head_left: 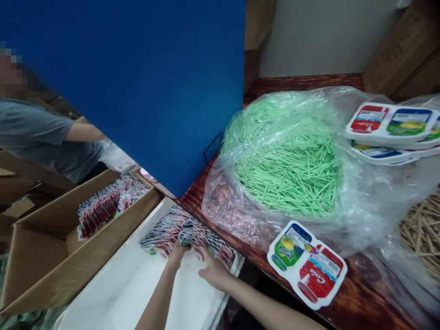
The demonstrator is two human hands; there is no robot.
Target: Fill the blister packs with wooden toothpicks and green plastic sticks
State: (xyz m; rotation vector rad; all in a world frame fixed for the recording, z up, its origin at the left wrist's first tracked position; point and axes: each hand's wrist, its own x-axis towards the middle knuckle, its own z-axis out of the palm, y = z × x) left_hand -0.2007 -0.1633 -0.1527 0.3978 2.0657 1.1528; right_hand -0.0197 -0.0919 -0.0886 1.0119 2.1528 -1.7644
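Observation:
Both my hands reach down into a white box (113, 293) below the table edge. My left hand (177, 255) presses on a row of stacked red, white and green printed packs (187, 233) lying in the box, fingers curled onto them. My right hand (211, 270) lies beside it against the same row, fingers partly bent on the packs. On the wooden table (357, 302) to the right lies one printed double-cup pack (307, 263), green and red, flat near the edge.
A clear plastic bag of green sticks (288, 160) fills the table middle. More printed packs (392, 128) stack at the right, tan sticks (422, 229) below them. A blue panel (137, 78) stands upright. A cardboard box (51, 256) with packs sits left; another person in grey (37, 137) works there.

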